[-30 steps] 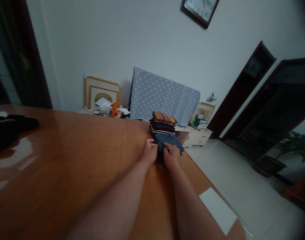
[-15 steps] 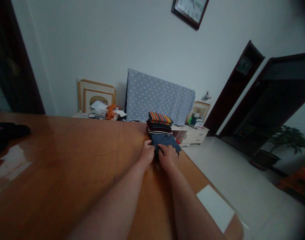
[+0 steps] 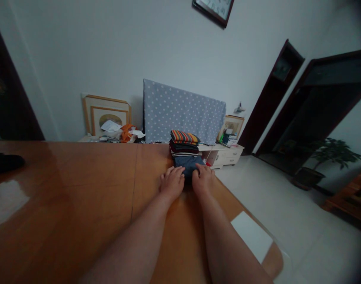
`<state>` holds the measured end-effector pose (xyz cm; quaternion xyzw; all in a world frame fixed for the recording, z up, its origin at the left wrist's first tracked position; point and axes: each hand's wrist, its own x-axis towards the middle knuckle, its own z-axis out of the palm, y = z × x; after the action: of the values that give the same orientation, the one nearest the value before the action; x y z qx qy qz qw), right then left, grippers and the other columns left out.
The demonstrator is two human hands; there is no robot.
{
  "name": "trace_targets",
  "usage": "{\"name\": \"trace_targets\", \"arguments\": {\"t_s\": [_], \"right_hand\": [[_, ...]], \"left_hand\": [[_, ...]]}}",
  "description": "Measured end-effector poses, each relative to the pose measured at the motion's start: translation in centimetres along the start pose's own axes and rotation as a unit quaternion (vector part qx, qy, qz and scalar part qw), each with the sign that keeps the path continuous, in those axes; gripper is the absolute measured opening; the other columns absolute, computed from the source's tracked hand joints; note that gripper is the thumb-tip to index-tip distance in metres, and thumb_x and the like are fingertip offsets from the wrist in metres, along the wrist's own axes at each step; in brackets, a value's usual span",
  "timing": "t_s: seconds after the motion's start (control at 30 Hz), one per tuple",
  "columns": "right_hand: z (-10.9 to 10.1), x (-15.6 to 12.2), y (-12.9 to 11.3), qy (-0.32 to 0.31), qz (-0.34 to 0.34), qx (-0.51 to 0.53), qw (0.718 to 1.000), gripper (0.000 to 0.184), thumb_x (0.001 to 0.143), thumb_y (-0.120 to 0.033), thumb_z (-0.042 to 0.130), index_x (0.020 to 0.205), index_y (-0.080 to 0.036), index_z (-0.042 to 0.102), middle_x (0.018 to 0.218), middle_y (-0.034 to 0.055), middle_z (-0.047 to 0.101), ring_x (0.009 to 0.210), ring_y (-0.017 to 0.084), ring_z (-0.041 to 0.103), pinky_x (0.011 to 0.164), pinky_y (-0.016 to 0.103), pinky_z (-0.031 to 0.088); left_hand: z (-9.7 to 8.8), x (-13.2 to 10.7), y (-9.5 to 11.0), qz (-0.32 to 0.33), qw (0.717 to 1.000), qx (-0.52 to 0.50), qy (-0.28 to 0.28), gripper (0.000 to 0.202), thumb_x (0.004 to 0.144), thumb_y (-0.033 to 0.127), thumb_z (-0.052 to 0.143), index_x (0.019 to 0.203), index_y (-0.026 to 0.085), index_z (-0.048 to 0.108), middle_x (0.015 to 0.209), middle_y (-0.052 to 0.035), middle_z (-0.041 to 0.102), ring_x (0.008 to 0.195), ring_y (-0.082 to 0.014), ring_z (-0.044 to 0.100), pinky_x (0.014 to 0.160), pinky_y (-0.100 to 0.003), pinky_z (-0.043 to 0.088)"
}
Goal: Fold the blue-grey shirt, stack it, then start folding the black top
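A folded dark blue garment (image 3: 188, 162) lies on the wooden table, close in front of a stack of folded clothes (image 3: 185, 147). The stack's top piece is a striped cloth (image 3: 185, 137) in orange, yellow and dark bands. My left hand (image 3: 172, 181) rests palm down on the garment's near left edge, fingers spread. Over its near right edge lies my right hand (image 3: 203, 179), its fingers also apart. Between the two hands some dark cloth shows; the garment's outer edges are partly hidden under them.
A white sheet (image 3: 251, 235) lies by the table's right edge. Dark cloth (image 3: 5, 162) and a pale patch (image 3: 8, 201) are at the left. Behind the table stand a dotted cloth-covered panel (image 3: 180, 112), framed pictures (image 3: 108, 98) and a white cabinet (image 3: 228, 157).
My hands have gone from pinching at the garment's near edge to lying spread on it, a little farther apart. The garment's right corner no longer sticks out. The view has shifted slightly.
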<state>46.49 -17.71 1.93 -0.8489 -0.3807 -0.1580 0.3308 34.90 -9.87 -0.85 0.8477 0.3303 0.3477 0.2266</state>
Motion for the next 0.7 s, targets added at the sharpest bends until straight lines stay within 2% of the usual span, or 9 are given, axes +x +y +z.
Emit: {"name": "trace_targets", "arguments": {"t_s": [0.07,0.2,0.37,0.43,0.53,0.63,0.7], "right_hand": [[0.1,0.0,0.6,0.008,0.025,-0.009,1.000,0.043,0.091,-0.029,0.045,0.129,-0.025,0.066,0.134,0.0101,0.059,0.122,0.030,0.046,0.103,0.045,0.032],[0.5,-0.1,1.3,-0.013,0.052,-0.020,0.998,0.046,0.090,-0.032,0.047,0.132,-0.026,0.064,0.141,0.0097,0.055,0.128,0.033,0.043,0.105,0.050,0.031],[0.2,0.1,1.8,-0.009,0.083,0.002,0.996,0.049,0.090,-0.037,0.045,0.134,-0.025,0.062,0.143,0.0105,0.054,0.129,0.033,0.044,0.106,0.051,0.032],[-0.4,0.3,2.0,0.015,0.091,0.027,0.995,0.049,0.090,-0.035,0.041,0.132,-0.022,0.062,0.139,0.0116,0.057,0.126,0.031,0.048,0.106,0.048,0.034],[-1.5,0.8,2.3,0.084,0.091,0.081,0.989,0.049,0.091,-0.030,0.034,0.128,-0.018,0.064,0.128,0.0131,0.064,0.121,0.028,0.053,0.107,0.043,0.035],[-2.6,1.4,2.3,0.161,0.105,0.143,0.971,0.050,0.091,-0.031,0.032,0.127,-0.016,0.062,0.126,0.0136,0.064,0.120,0.026,0.054,0.106,0.039,0.037],[-3.3,2.0,2.2,0.197,0.120,0.179,0.956,0.051,0.091,-0.034,0.032,0.131,-0.015,0.058,0.129,0.0137,0.062,0.121,0.025,0.054,0.104,0.038,0.040]], "left_hand": [[0.0,-0.1,-0.1,0.010,1.000,0.006,-0.009,0.042,0.096,0.033,0.045,0.136,0.036,0.056,0.149,-0.0016,0.052,0.142,-0.0285,0.033,0.114,-0.052,0.022],[0.0,-0.2,-0.1,0.003,1.000,0.019,-0.023,0.048,0.093,0.033,0.050,0.142,0.037,0.050,0.153,-0.0016,0.046,0.147,-0.0298,0.026,0.116,-0.055,0.018],[0.4,-0.2,-0.5,0.013,0.999,0.019,-0.023,0.060,0.090,0.036,0.055,0.149,0.035,0.042,0.156,-0.0042,0.043,0.149,-0.0317,0.021,0.117,-0.058,0.014],[0.6,-0.1,-0.7,0.015,1.000,0.019,-0.018,0.065,0.088,0.036,0.056,0.151,0.032,0.038,0.157,-0.0052,0.041,0.150,-0.0315,0.018,0.118,-0.057,0.012],[0.8,0.0,-0.7,0.005,1.000,0.018,-0.022,0.074,0.083,0.031,0.058,0.153,0.027,0.034,0.158,-0.0074,0.039,0.151,-0.0310,0.016,0.120,-0.056,0.008],[0.7,0.1,-0.6,-0.009,0.999,0.014,-0.031,0.078,0.081,0.031,0.060,0.154,0.025,0.032,0.158,-0.0104,0.039,0.151,-0.0302,0.017,0.121,-0.055,0.004],[0.7,0.0,-0.5,-0.008,0.999,0.006,-0.034,0.074,0.084,0.035,0.058,0.153,0.027,0.033,0.158,-0.0088,0.038,0.151,-0.0307,0.018,0.120,-0.056,0.002]]}}
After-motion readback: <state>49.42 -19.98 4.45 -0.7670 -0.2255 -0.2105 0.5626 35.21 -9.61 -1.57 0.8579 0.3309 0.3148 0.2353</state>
